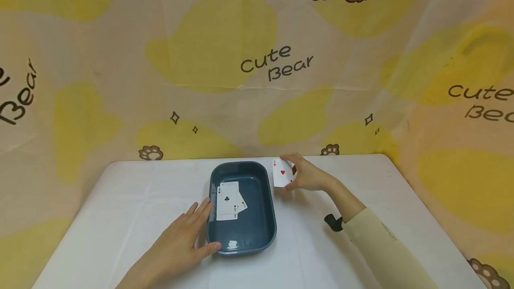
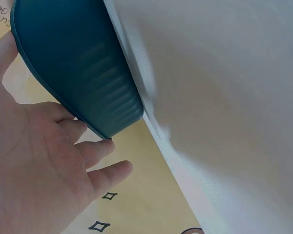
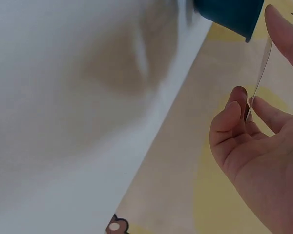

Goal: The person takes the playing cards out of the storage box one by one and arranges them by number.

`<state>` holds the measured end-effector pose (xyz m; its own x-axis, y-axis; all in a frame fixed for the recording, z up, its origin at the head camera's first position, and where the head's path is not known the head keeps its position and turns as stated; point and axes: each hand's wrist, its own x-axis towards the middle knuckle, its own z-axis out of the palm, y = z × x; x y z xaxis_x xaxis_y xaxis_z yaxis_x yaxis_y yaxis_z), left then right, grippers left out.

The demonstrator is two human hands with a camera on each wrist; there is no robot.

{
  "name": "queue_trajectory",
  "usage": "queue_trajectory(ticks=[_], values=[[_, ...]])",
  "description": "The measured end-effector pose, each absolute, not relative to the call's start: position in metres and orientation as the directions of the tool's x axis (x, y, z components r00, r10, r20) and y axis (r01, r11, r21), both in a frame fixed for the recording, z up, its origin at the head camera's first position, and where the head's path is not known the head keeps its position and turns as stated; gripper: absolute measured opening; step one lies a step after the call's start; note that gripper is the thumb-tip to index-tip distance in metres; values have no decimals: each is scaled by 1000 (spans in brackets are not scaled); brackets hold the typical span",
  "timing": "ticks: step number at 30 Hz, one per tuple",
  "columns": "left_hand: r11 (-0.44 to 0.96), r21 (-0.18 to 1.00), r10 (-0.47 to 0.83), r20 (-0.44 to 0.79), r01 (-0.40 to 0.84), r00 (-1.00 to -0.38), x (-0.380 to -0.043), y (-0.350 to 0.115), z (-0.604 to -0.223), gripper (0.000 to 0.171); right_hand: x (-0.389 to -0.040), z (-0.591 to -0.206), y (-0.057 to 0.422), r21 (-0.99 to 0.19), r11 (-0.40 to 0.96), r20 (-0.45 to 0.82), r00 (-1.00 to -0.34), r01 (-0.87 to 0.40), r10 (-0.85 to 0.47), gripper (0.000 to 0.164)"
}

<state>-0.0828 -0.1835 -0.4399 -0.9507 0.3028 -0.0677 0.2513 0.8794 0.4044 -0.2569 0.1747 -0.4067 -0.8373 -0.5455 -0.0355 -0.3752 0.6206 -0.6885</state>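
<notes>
Currently: heart card [image 1: 282, 178], pinched in right hand [image 1: 308, 175], just right of tray [image 1: 257, 220]; left hand [image 1: 182, 234] spread, at tray's left rim.

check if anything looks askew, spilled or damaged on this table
Nothing on the table looks spilled or damaged. Only the cards in the dish look untidy: they overlap unevenly, and a slanted card pokes out to the right from under the ace of clubs.

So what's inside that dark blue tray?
In the dark blue tray lie overlapping playing cards, an ace of clubs topmost; it largely covers those beneath, so their full faces can't be seen.
</notes>
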Motion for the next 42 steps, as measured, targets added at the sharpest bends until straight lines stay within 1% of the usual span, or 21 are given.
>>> queue_trajectory(ticks=[8,14,21,31,39,42], values=[[881,410,290,-79,234,-954,-84,-181,-442,104,-262,-425,182,-684,672,-127,-861,-283,-492,96],[884,407,285,-78,230,-955,-82,-182,-440,104,-264,-436,183,-655,710,-167,-867,-258,-469,99],[887,410,276,-102,212,-956,-83,-182,-441,106,-263,-443,183,-645,708,-164,-853,-287,-495,100],[889,401,278,-95,219,-956,-84,-181,-441,105,-266,-449,184,-614,716,-153,-840,-332,-521,99],[882,412,285,-81,229,-955,-83,-182,-442,104,-266,-455,183,-594,750,-204,-848,-291,-490,96],[883,411,285,-83,228,-955,-83,-182,-442,104,-265,-456,183,-583,758,-210,-847,-293,-489,96]])
